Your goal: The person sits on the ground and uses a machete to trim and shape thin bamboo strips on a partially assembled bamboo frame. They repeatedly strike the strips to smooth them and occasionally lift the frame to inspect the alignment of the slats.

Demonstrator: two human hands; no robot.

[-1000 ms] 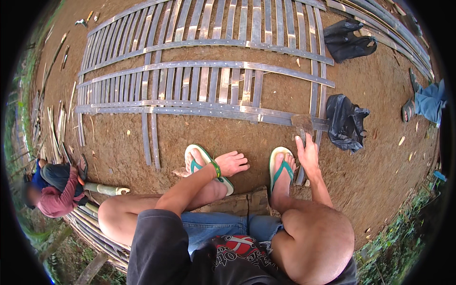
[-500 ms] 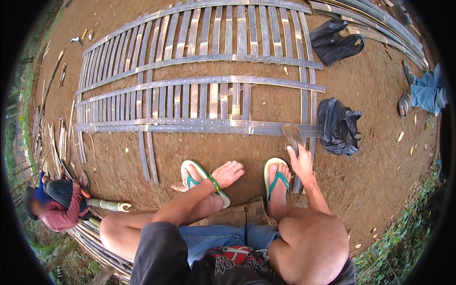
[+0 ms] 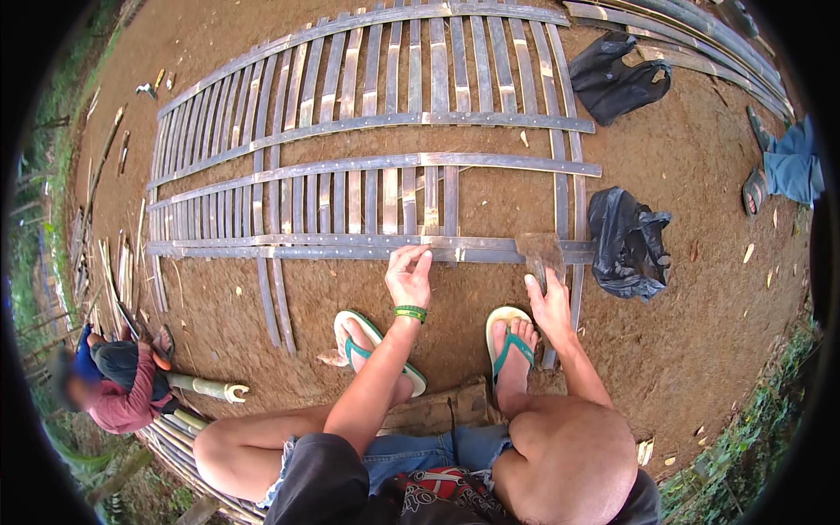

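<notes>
Head view: I see my left hand [image 3: 408,278] has reached forward off my left foot, fingers loosely spread, now touching the near crosswise flat bamboo slat [image 3: 350,251] of the woven lattice panel; my right hand [image 3: 549,302] still grips a broad grey blade [image 3: 540,254] resting on that slat's right end.

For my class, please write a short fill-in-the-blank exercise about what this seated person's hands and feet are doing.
1. The left hand touches a cross slat of the bamboo ____ lying on the dirt.
2. The right hand grips a broad ____.
3. Both feet wear green ____.
4. The left wrist bears a ____ band.

Missing words: panel; blade; sandals; green
</notes>
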